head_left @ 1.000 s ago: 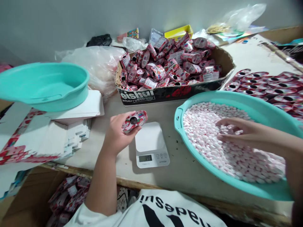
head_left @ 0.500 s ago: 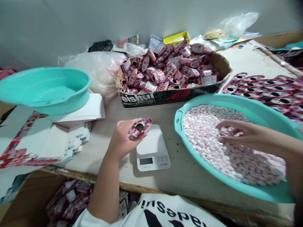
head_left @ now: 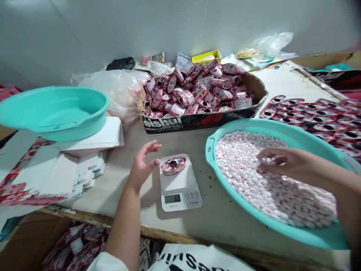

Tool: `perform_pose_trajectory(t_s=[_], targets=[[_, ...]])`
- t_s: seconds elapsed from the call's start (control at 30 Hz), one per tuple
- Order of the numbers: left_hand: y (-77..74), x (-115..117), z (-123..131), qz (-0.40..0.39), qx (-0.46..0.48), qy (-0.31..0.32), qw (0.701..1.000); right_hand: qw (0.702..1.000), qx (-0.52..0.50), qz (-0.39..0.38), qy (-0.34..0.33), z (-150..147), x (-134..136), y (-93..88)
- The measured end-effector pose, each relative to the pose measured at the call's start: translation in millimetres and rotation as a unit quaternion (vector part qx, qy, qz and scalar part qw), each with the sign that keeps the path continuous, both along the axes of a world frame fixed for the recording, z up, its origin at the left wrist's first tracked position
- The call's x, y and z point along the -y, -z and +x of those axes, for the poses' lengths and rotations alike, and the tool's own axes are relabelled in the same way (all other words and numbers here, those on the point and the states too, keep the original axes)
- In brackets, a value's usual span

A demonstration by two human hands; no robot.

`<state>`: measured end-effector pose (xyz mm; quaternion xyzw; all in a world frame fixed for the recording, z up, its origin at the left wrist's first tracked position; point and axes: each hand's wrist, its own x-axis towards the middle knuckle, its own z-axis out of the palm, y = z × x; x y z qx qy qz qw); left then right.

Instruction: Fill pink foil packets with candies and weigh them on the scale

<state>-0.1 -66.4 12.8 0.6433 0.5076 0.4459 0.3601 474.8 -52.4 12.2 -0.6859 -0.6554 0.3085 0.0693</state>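
An oval red-and-white printed carton with a dark round hole on top stands on the white pan of a small digital kitchen scale. Just left of it, my left hand is open, its fingers spread and clear of the carton. Over on the right, a turquoise basin holds a heap of small white-pink wrapped candies. My right hand is at the candies with fingers curled toward the thumb; whatever lies between the fingertips is hidden.
Behind the scale, a black cardboard box is piled with similar cartons. More cartons stand in rows at right. At left, a second turquoise basin sits on stacked white card sheets. Below the table edge, a brown box holds cartons.
My left hand has set the carton down on the scale, let go and moved slightly left. My right hand stays at the candies, its fingers now more curled. The view has shifted slightly.
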Motion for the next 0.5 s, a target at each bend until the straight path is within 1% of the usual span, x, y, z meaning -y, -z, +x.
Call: perform_pose_trajectory(t_s=[0.03,0.1,0.17,0.2,0.23,0.27,0.33,0.37,0.43,0.47,0.5], targets=[[-1.4,-2,-5,0.004,0.002,-0.008,1.000,0.999,-0.017,-0.030,-0.002,0,0,-0.6],[-3.3,-3,-6,-0.015,-0.064,0.006,0.998,0.998,-0.034,-0.047,-0.003,-2,-1,-4.1],[-2.5,0,3,-0.037,-0.156,0.057,0.985,0.998,-0.041,-0.050,-0.008,-6,0,-9.3],[-1.2,3,10,-0.036,-0.189,0.081,0.978,0.998,-0.042,-0.052,-0.006,-8,0,-11.8],[0.1,6,17,-0.025,-0.210,0.094,0.973,0.998,-0.040,-0.053,0.000,-10,0,-13.8],[0.9,9,22,-0.005,-0.216,0.092,0.972,0.998,-0.039,-0.053,0.007,-11,1,-15.2],[-1.2,15,27,0.036,-0.194,0.042,0.979,0.998,-0.039,-0.054,0.009,-12,1,-16.1],[-4.7,17,25,0.049,-0.177,0.009,0.983,0.998,-0.044,-0.052,0.003,-12,0,-15.7],[-15.8,20,17,0.067,-0.159,-0.038,0.984,0.997,-0.053,-0.046,-0.023,-11,0,-13.8],[-22.3,20,11,0.083,-0.168,-0.050,0.981,0.998,-0.040,-0.019,-0.033,-10,0,-12.6],[-28.5,21,6,0.106,-0.188,-0.055,0.975,0.999,-0.011,0.031,-0.035,-9,0,-11.6]])
